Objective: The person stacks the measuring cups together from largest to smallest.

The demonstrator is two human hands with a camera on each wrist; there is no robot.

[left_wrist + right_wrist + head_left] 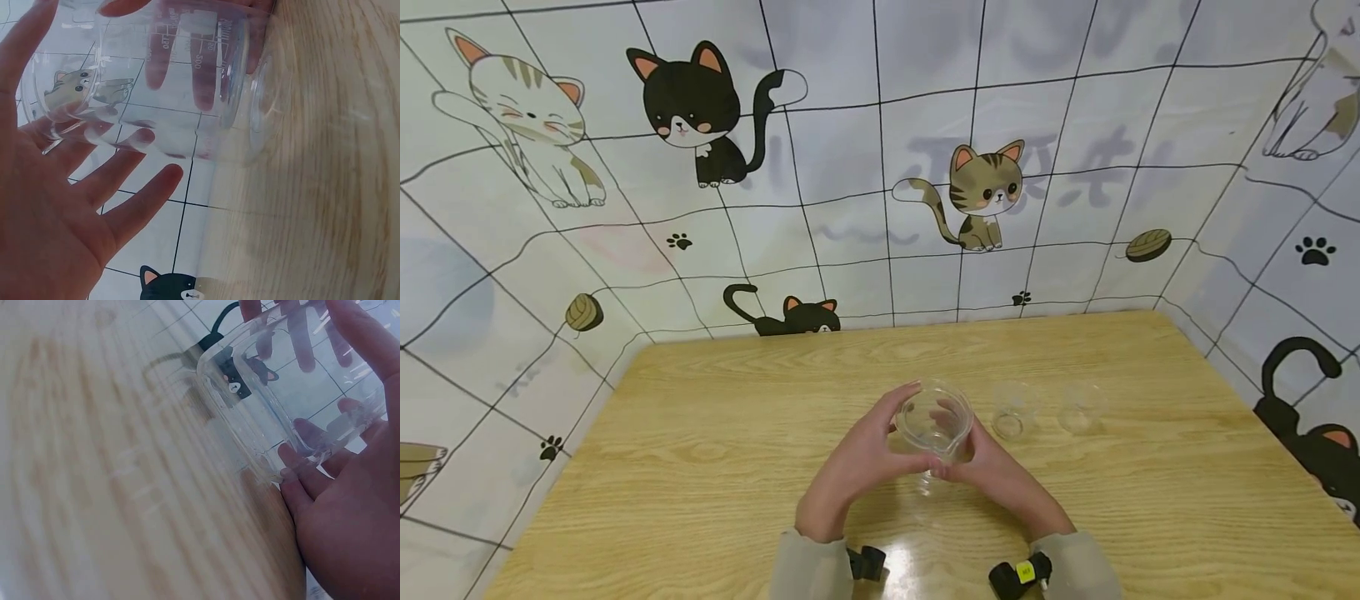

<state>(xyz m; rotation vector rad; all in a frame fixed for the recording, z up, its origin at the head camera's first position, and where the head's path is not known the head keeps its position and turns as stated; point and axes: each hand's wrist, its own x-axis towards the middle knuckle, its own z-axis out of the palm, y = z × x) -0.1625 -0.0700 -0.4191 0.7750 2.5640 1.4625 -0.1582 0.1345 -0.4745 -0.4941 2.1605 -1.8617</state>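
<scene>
Cat-patterned walls (850,237) enclose a wooden table (700,467); left hand (880,442) and right hand (988,467), fingers spread, curved, hold a measuring cup (934,435) left of two clear glasses (1008,426).

We look across a pale wood-grained table (737,433), and behind its far edge we see a white wall covering (842,242) with thin, wavy black grid lines, which also runs along the table's left and right sides. Above the table's far edge we find a black-and-white cartoon cat (691,104) and a striped brown cat (987,196), while yarn balls (1148,245) are printed near both far corners of the table and paw prints (551,447) beside it; by the table's near edge, we notice a bright reflection (898,573).
</scene>
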